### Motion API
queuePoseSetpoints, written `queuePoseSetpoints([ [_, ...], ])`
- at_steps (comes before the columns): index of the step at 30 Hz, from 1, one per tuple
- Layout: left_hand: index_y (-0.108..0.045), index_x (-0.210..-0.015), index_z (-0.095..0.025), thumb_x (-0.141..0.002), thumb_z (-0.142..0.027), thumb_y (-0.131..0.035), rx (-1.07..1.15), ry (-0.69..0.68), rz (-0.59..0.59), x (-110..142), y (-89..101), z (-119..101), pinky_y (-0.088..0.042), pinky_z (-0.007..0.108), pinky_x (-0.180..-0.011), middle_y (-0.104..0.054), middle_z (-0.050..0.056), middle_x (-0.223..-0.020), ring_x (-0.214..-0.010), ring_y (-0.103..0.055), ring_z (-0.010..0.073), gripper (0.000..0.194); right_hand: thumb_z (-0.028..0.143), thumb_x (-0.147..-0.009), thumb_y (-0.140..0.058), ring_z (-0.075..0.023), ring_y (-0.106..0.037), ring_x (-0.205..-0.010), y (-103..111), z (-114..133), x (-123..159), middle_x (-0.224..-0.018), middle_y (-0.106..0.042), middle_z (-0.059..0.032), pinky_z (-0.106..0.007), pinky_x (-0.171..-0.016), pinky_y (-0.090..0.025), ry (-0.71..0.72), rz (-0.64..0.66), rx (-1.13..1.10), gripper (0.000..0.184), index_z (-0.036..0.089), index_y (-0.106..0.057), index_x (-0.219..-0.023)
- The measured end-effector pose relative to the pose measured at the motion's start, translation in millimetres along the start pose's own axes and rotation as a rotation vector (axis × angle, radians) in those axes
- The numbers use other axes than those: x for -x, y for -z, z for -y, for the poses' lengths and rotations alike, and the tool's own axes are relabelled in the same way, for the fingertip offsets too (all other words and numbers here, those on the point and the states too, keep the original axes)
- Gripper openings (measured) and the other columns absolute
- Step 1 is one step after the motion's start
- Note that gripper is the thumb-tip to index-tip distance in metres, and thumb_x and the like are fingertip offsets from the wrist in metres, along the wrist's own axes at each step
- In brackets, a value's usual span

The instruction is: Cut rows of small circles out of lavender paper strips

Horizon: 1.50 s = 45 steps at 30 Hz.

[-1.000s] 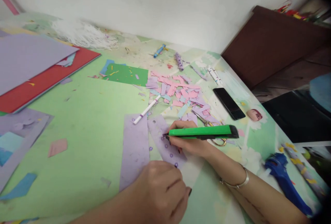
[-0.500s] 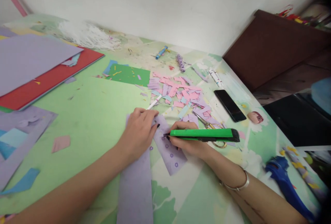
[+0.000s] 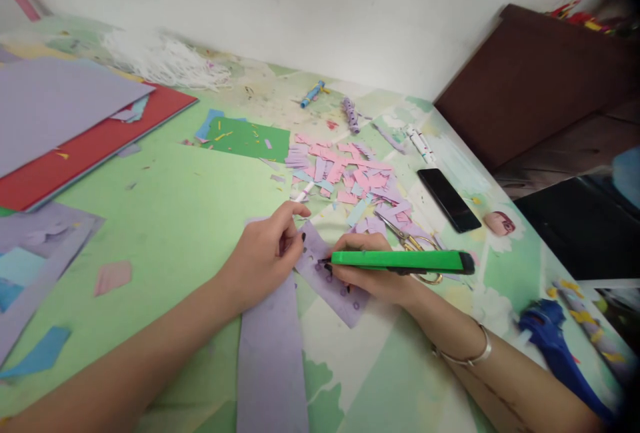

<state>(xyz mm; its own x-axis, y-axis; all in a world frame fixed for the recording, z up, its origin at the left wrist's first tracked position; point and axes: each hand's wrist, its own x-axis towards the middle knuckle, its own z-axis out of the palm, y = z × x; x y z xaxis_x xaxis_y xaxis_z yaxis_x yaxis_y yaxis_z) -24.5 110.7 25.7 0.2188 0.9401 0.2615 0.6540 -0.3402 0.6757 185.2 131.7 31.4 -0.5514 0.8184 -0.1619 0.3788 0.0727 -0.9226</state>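
My right hand [image 3: 367,270] is closed round a green utility knife [image 3: 400,260], its tip on a small purple paper piece [image 3: 353,316] marked with little rings. Some of the paper lies hidden under that hand. My left hand [image 3: 265,253] has curled fingers, with the thumb at the paper's left edge; it seems to grip that edge. Under the left hand runs a long purple paper strip [image 3: 273,360]. A white stick [image 3: 303,192] lies just beyond the left fingers. Gold-handled scissors [image 3: 411,241] rest behind the right hand.
Pink and purple paper scraps [image 3: 350,170] lie beyond my hands, beside a green sheet [image 3: 250,138]. At right are a black phone [image 3: 449,200], a painted stone [image 3: 500,223] and a blue glue gun [image 3: 550,340]. Red and purple sheets [image 3: 100,143] are stacked at left.
The paper piece has turned slightly, its lower end swinging right. My left index finger has lifted and the fingers have curled more. The knife still touches the paper.
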Motion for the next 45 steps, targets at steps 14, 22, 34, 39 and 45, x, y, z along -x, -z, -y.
queuePoseSetpoints([
  [14,-0.072,-0.101,-0.035,-0.090,-0.021,-0.049,-0.427,-0.152,0.031,3,-7.7,15,-0.033,0.025,-0.055,-0.061,0.000,-0.075,-0.068,-0.055,0.0150,0.029,0.011,-0.071,-0.062,-0.0088,-0.061,-0.049,1,-5,0,-0.057,-0.063,0.0021,-0.015,-0.044,-0.050,-0.084,0.050,-0.127,0.007,0.014,-0.063,-0.077],
  [22,-0.073,-0.101,-0.033,-0.090,-0.019,-0.048,-0.456,-0.164,0.039,3,-7.6,14,-0.033,0.027,-0.055,-0.061,0.000,-0.075,-0.066,-0.055,0.0158,0.030,0.010,-0.068,-0.062,-0.0104,-0.062,-0.048,-1,-3,0,-0.055,-0.065,0.0011,-0.017,-0.043,-0.051,-0.130,0.004,-0.120,0.008,0.014,-0.062,-0.075],
  [34,-0.073,-0.094,-0.019,-0.078,-0.016,-0.047,-0.177,-0.147,-0.050,5,-3.2,12,-0.043,0.025,-0.052,-0.065,0.001,-0.063,-0.053,-0.056,0.0133,0.031,0.021,-0.073,-0.067,-0.0108,-0.061,-0.049,1,4,2,-0.058,-0.065,0.0000,-0.020,-0.048,-0.052,-0.035,-0.140,-0.239,0.009,0.015,-0.062,-0.077],
  [39,-0.074,-0.082,-0.016,-0.074,-0.018,-0.044,-0.228,-0.204,-0.052,14,-5.7,6,-0.042,0.028,-0.049,-0.061,0.003,-0.053,-0.046,-0.055,0.0158,0.031,0.014,-0.067,-0.066,-0.0101,-0.059,-0.044,-5,5,6,-0.050,-0.062,0.0010,-0.017,-0.043,-0.047,-0.111,-0.067,-0.166,0.005,0.015,-0.062,-0.069],
  [45,-0.070,-0.098,-0.017,-0.074,-0.023,-0.050,-0.072,-0.036,0.012,6,1.8,3,-0.046,0.028,-0.061,-0.069,0.004,-0.082,-0.065,-0.060,0.0159,0.032,0.011,-0.068,-0.063,-0.0085,-0.057,-0.045,-2,0,4,-0.053,-0.062,0.0019,-0.015,-0.042,-0.046,-0.114,0.049,-0.127,0.007,0.015,-0.066,-0.073],
])
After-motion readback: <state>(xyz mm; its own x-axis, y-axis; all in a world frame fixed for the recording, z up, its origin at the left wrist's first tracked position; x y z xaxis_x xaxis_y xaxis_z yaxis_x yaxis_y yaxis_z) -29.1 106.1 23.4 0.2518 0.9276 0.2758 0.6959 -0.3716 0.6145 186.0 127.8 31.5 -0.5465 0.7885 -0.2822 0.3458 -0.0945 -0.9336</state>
